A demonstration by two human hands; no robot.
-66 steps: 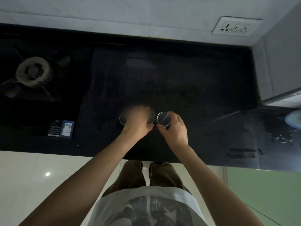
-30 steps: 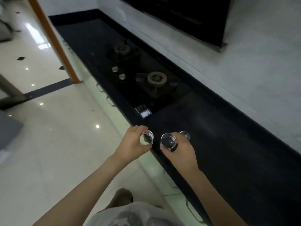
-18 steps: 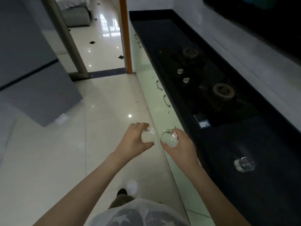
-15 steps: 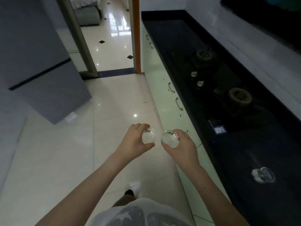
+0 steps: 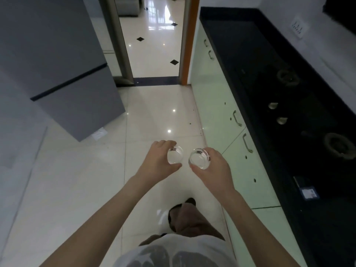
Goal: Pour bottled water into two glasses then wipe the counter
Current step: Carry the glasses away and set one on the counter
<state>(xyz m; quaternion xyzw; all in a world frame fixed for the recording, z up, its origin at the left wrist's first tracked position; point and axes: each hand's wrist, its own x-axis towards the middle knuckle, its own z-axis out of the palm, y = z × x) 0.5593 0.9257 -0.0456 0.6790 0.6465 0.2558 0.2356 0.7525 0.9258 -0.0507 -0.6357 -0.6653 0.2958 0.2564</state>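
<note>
Two small clear glasses are held over the pale tiled floor in the head view. My left hand (image 5: 159, 160) grips the left glass (image 5: 175, 155) from the side, fingers curled round it. My right hand (image 5: 213, 166) grips the right glass (image 5: 199, 158) the same way. Both glasses stand roughly upright, a little apart from each other. The black counter (image 5: 256, 60) runs along the right, away from both hands. No bottle shows.
A gas hob (image 5: 308, 120) with two burners sits in the counter, above pale green cabinet doors (image 5: 221, 112) with handles. A grey fridge (image 5: 57, 60) stands at the left. A doorway (image 5: 154, 39) with an orange frame opens straight ahead onto glossy tiles.
I lifted both glasses off the counter and turned left from it, now facing the doorway. A third glass seen on the counter half a second ago has left the view.
</note>
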